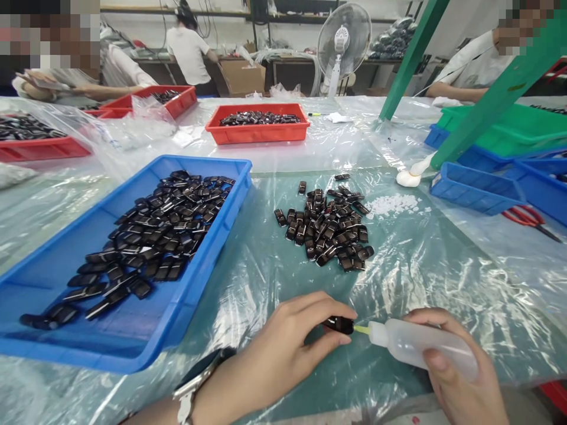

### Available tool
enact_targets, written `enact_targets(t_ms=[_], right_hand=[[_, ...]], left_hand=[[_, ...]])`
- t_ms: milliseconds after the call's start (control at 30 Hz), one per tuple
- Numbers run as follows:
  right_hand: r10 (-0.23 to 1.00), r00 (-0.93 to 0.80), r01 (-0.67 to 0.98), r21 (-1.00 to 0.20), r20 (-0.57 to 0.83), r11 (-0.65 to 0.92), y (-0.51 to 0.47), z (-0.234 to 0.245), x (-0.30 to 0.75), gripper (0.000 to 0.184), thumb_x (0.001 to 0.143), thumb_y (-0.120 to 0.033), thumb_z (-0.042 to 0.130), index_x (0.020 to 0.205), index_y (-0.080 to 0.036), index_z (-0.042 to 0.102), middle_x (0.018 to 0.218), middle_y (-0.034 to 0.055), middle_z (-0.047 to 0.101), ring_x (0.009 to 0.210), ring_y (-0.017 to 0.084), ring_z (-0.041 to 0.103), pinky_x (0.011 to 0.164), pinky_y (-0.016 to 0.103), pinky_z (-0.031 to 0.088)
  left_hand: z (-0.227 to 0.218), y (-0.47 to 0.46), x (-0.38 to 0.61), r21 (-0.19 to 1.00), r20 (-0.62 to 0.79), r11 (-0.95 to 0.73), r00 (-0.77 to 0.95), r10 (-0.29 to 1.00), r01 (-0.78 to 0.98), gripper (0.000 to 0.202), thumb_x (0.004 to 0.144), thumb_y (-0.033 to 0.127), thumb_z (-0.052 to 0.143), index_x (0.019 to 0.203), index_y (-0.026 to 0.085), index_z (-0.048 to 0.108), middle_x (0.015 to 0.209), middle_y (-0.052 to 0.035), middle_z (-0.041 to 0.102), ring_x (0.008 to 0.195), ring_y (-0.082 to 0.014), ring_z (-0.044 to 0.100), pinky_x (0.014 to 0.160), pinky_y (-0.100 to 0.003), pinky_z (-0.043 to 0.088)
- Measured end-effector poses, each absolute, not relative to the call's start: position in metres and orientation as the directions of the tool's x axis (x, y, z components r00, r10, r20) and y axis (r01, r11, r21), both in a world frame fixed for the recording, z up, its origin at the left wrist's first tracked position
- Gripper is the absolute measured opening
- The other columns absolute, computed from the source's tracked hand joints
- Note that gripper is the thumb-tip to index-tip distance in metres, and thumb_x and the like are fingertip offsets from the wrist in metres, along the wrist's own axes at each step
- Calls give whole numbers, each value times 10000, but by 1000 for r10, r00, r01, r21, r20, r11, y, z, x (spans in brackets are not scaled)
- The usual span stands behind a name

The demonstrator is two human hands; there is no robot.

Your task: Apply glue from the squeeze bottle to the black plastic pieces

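Between the thumb and fingers of my left hand (pixel 292 336) is a small black toy car body (pixel 341 324), partly hidden by the fingers. My right hand (pixel 465 366) is wrapped round a translucent squeeze bottle (pixel 411 342), which lies almost level. Its thin yellowish nozzle (pixel 362 329) points left and meets the near end of the car body; whether it goes inside I cannot tell. Beyond my hands, a loose pile of similar black car bodies (pixel 328 227) lies on the plastic-covered table. Small white pieces (pixel 396 205) are scattered to the right of that pile.
A large blue tray (pixel 195 295) of black car bodies stands at left. Farther back is a red bin (pixel 257 136). At right are a green post (pixel 500 88), a small blue bin (pixel 478 189) and red-handled scissors (pixel 527 217). Other people sit around the table.
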State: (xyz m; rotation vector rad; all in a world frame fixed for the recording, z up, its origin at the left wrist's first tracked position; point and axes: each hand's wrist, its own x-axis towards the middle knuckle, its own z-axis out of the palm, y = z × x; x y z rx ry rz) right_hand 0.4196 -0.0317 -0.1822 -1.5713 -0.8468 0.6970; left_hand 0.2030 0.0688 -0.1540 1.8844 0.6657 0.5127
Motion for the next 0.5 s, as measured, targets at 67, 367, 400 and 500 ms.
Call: enact_targets(t_ms=[67,367,400,500], right_hand=[[829,559,139,-987,9,-83,-32,-183,421,471,631,-707,791,782,-269,707,709,21,608,523,123,578,439,159,472],[887,455,182,-983,74,-12,-36,-191,431,386,727,-637,765,863,-279,711,713,21,627,523,136,614,430,169,486],[886,456,192,-981,82,-8,-36,-190,430,389,729,-641,762,864,-280,710,710,20,627,520,135,613,428,169,485],[882,455,219,-975,121,21,-33,-187,427,384,732,-641,761,860,-282,713,718,19,636,521,136,614,433,175,492]], left_hand=[[-154,69,203,921,56,-327,757,651,213,243,994,224,631,1224,300,630,1130,24,677,985,-132,665,799,-242,520],[-155,68,203,922,88,-336,740,667,192,231,980,223,649,1203,283,657,1087,12,695,951,-138,675,799,-249,527],[-154,68,204,933,70,-304,731,679,192,234,971,227,660,1197,288,666,1088,11,701,946,-142,680,782,-247,533],[-154,69,207,964,-20,-168,686,727,206,219,912,247,731,1126,291,711,1035,11,735,870,-156,699,679,-239,542]])
